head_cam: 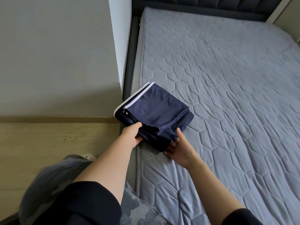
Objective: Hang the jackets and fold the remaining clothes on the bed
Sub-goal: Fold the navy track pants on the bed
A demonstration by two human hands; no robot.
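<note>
A stack of folded clothes (155,114), dark blue with white trim, lies on the bed (227,78) at its left edge, close to the near corner and partly over the dark bed frame (131,62). The left hand (131,135) grips the stack's near-left corner, thumb on top and fingers tucked beneath. The right hand (180,151) holds the near-right corner, thumb upright against the side and fingers curled at the lower edge. The mattress cover is grey, quilted in a six-sided pattern, and a padded dark headboard (203,7) stands at the far end. A pale wall (56,54) runs just beside the frame, and light wood floor (40,143) shows below it. The stack sits askew to the mattress edge: its white-trimmed edge faces away and left, toward the wall, and one corner points toward the headboard. It looks nearly as wide as long, so its long axis is hard to tell.
</note>
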